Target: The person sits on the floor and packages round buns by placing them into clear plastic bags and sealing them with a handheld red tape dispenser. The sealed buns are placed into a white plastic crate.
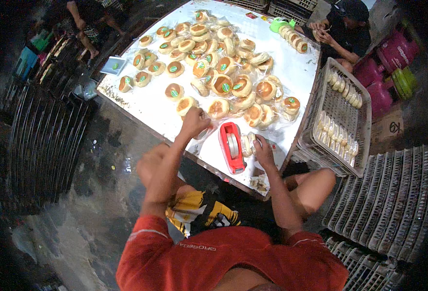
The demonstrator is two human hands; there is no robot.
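A short row of pale buns (pixel 246 144) stands on edge near the close corner of the white table (pixel 148 114), just beside the red tape dispenser (pixel 237 164) at its three o'clock, with twelve at the table's far side. The right hand (pixel 265 153) is at the row's outer end, fingertips against the nearest bun; I cannot tell how firmly they close on it. At the dispenser's ten o'clock, the left hand (pixel 194 123) bends its fingers down beside a browned bun (pixel 187 105); whether they pinch anything, I cannot tell.

From the dispenser, a loose heap of wrapped buns (pixel 223 83), many with green labels, spreads at twelve. A small tray (pixel 113 66) sits at ten. At one are a green tape dispenser (pixel 281 24) and another row of buns (pixel 293 40); beyond, a co-worker (pixel 347 36) holds both hands together. A crate (pixel 337 97) with rows of buns lies between two and three, pink cylinders (pixel 398 51) at two, stacked crates (pixel 386 194) toward four.
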